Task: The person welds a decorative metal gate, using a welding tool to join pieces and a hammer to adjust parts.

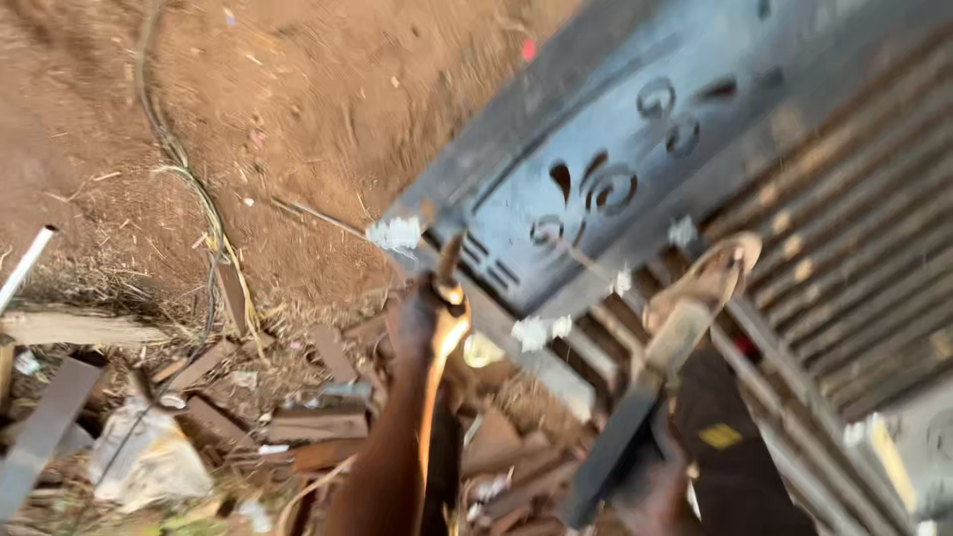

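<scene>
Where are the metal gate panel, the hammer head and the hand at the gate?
metal gate panel (615, 129): head view, flat grey face above scroll cutouts.
hammer head (710, 278): head view, blurred top.
left hand (427, 323): head view, knuckles.

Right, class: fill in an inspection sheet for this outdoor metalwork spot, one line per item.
Surface: bare red-brown soil, dusty, strewn with bits.
Job's things: dark metal gate panel with cut-out scrolls and barred sections, lying tilted; thin rod touching its edge; hammer-like tool, blurred.
Clutter: flat metal offcuts, crumpled pale sheet, metal tube.
Grips: left hand closed on the rod; right hand at the tool's dark handle, too blurred to judge its grip.
Cables: cable snaking across the soil.
Surroundings: dry grass and twigs; no other person seen.
</scene>
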